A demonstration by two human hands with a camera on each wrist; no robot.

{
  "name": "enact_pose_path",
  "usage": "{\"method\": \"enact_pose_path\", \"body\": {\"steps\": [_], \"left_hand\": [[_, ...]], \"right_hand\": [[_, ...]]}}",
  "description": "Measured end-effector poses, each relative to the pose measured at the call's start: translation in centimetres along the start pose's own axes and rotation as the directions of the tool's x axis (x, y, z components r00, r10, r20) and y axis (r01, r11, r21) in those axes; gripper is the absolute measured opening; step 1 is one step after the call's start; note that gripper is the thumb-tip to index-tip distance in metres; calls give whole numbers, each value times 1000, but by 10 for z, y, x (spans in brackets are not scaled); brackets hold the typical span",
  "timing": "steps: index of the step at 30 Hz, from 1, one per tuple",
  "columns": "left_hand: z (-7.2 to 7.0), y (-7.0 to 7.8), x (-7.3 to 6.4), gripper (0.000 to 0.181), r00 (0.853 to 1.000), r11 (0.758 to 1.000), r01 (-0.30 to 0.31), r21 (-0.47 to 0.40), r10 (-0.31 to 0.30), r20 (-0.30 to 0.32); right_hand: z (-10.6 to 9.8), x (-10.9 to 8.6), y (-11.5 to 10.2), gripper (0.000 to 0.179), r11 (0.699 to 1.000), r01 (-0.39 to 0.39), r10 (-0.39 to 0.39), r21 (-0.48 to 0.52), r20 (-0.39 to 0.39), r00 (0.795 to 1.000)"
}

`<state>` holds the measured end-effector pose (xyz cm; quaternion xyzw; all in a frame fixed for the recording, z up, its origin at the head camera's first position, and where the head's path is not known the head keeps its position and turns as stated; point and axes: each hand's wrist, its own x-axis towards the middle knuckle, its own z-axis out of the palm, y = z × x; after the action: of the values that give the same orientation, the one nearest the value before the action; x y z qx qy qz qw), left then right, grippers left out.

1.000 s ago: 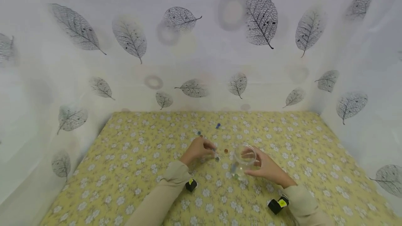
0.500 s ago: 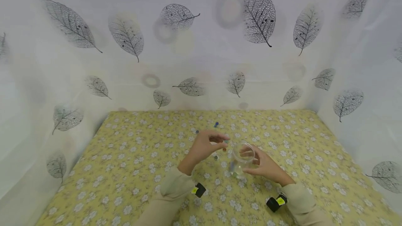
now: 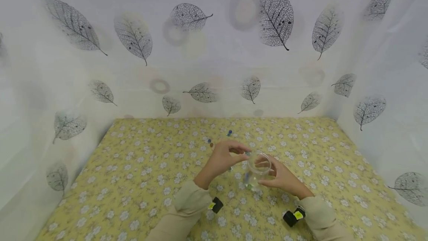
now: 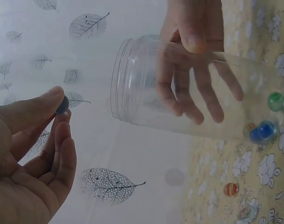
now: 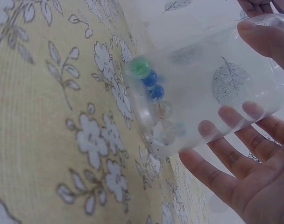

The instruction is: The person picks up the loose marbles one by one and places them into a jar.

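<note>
A dark blue-green marble (image 4: 62, 104) is pinched between thumb and fingertips of my left hand (image 3: 223, 160), just left of the mouth of a clear jar (image 3: 253, 178). My right hand (image 3: 283, 176) grips that jar from the right side, thumb on the near side and fingers around the far wall. The jar appears to stand upright on the cloth. Several marbles lie at its bottom, among them a green marble (image 5: 140, 67), blue marbles (image 5: 156, 92) and a clear one with orange streaks (image 5: 165, 109).
Loose on the yellow flowered cloth (image 3: 150, 166) are an orange marble (image 4: 231, 189) and a clear marble (image 4: 247, 213). Farther back lie blue marbles (image 3: 230, 132), another blue marble (image 3: 209, 141) and a brownish marble (image 3: 211, 145). A white leaf-print curtain (image 3: 214, 58) encloses the back and sides.
My left hand has picked a marble up off the cloth, risen and moved right to the jar's rim. My right hand and the jar have stayed nearly in place.
</note>
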<state>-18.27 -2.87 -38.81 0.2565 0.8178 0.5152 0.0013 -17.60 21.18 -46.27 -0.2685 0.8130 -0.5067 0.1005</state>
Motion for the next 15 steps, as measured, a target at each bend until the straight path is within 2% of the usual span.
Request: {"method": "enact_pose_path", "body": {"steps": [8, 15], "left_hand": [[0, 5, 4, 19, 999, 1000, -30, -3, 30, 14], [4, 10, 4, 20, 999, 999, -27, -16, 28, 23]], "right_hand": [[0, 2, -3, 62, 1000, 1, -1, 0, -5, 1000], [1, -2, -5, 61, 1000, -21, 21, 12, -2, 1000]]}}
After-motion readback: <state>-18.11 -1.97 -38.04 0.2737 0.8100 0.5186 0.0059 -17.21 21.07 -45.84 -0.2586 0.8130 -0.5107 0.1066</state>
